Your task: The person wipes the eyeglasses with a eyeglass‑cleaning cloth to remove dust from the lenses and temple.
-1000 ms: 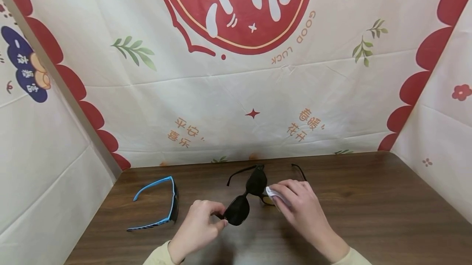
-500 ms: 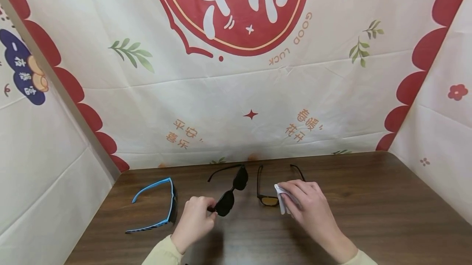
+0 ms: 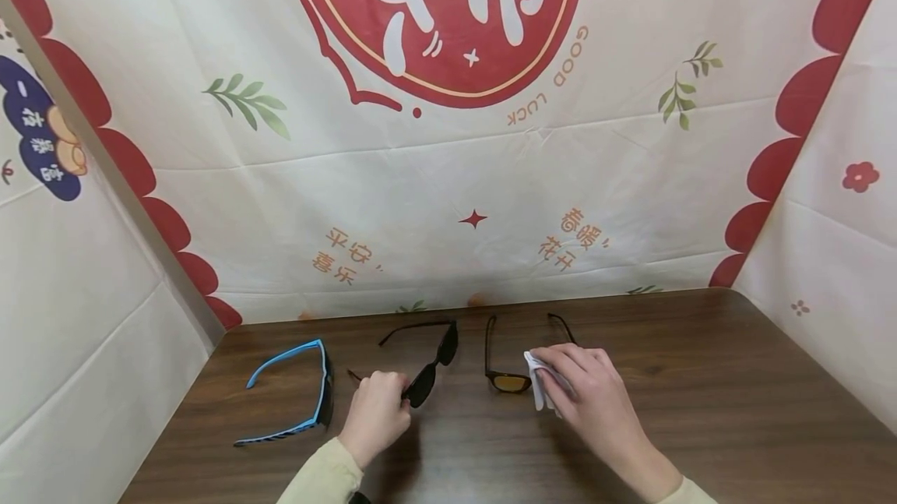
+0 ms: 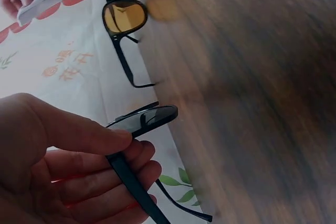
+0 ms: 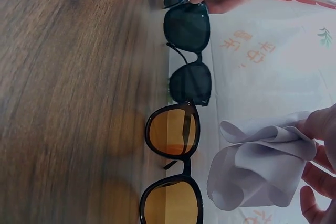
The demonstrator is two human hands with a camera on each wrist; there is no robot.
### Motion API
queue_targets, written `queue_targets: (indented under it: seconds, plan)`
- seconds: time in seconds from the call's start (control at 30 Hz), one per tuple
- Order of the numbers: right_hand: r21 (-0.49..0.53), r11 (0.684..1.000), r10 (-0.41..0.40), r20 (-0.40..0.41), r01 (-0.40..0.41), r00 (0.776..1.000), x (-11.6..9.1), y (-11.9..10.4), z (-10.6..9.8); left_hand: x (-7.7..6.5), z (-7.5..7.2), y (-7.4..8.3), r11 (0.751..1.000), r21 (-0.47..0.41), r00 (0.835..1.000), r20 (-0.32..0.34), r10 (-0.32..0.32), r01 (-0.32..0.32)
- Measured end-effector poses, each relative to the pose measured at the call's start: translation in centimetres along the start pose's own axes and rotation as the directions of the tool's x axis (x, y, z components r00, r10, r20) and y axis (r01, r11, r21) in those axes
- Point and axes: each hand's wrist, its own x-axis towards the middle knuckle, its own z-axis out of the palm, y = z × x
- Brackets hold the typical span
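My left hand (image 3: 376, 418) pinches a pair of black sunglasses (image 3: 420, 385) at one end of the front, between thumb and fingers. Their temples stick out unfolded toward the back left, and both dark lenses show in the right wrist view. On the other side, my right hand (image 3: 592, 403) holds a crumpled light grey cloth (image 5: 257, 166), which hangs from its fingertips. Black-framed glasses with amber lenses (image 3: 510, 383) rest on the table between the hands, temples pointing to the back. The cloth and right hand cover part of them in the head view.
Blue-framed glasses with dark lenses (image 3: 325, 383) lie unfolded left of my left hand. All of this is on a dark wooden table (image 3: 701, 379). A printed white cloth backdrop (image 3: 420, 200) stands along the table's back edge, with side panels left and right.
My left hand has carried the sunglasses leftward, away from the cloth, lowering and turning them. The amber-lens glasses behind have come into fuller view. My right hand has drawn slightly right with the cloth.
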Motion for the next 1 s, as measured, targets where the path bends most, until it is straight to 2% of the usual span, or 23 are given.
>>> queue_targets:
  seconds: [0.17,0.33,0.5,0.63,0.83,1.0]
  plan:
    - [0.005,1.0,-0.015,0.003,0.015,1.0,-0.1,0.1,0.1,0.1,0.6,0.0,0.998,0.06,1.0,0.002,0.011,-0.011]
    - [0.008,0.997,-0.081,0.019,0.081,0.997,-0.4,0.0,0.6,0.1,0.8,0.2,0.994,0.109,1.0,0.006,0.024,-0.024]
    - [0.016,0.987,-0.162,0.079,0.161,0.984,-0.8,-0.6,1.5,0.2,0.9,0.3,0.99,0.136,0.999,0.015,0.029,-0.031]
    - [0.026,0.977,-0.213,0.146,0.211,0.966,-1.0,-1.1,2.2,0.1,0.9,0.4,0.993,0.116,1.0,0.001,0.026,-0.026]
    - [0.041,0.974,-0.225,0.242,0.222,0.944,-1.3,-1.5,2.4,-0.2,0.6,0.2,0.997,0.074,1.0,-0.021,-0.005,0.006]
    - [0.036,0.981,-0.194,0.282,0.191,0.94,-1.5,-1.2,1.9,-0.6,-0.2,-0.2,0.997,0.075,0.999,-0.051,0.013,-0.009]
